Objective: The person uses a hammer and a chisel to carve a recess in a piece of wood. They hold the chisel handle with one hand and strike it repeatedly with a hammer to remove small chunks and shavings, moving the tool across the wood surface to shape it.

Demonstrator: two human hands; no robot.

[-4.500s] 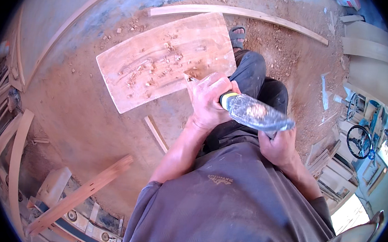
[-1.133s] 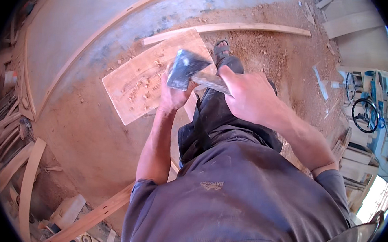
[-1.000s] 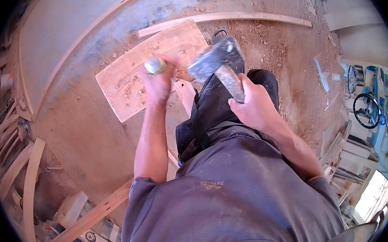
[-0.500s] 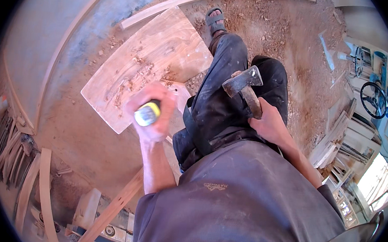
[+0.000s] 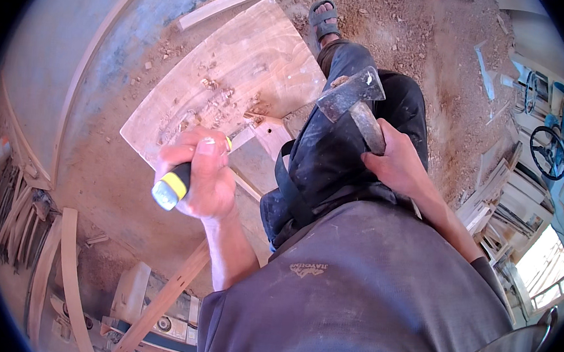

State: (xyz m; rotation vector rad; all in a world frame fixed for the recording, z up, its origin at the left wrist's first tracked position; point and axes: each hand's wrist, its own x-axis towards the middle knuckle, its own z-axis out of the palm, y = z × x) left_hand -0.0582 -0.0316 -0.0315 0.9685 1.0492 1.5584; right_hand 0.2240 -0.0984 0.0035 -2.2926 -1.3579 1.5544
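My left hand (image 5: pixel 200 170) is closed round the black-and-yellow handle of a chisel (image 5: pixel 175 183). Its pale capped end points to the lower left, and the blade is hidden. The fist is above the near edge of a broad, pale wooden panel (image 5: pixel 237 62) strewn with chips. In my right hand (image 5: pixel 395 151) is the short wooden handle of a hatchet (image 5: pixel 353 96), its worn steel head raised over my thighs. The two tools are apart. Beside my left leg, a smaller wooden piece with a dark hole (image 5: pixel 269 128) adjoins the panel.
My sandalled foot (image 5: pixel 325 22) stands by the panel's far corner on a dusty floor with scattered chips. Curved wooden strips (image 5: pixel 82 83) lie at left. Stacked offcuts (image 5: pixel 14 216) and a slanting plank (image 5: pixel 162 302) are at lower left. Boards and a black handwheel (image 5: pixel 548 152) are at right.
The chisel's handle end has swung to the lower left, and my left fist has turned with it. The hatchet stays in my right hand, nearly in place. The view has shifted slightly.
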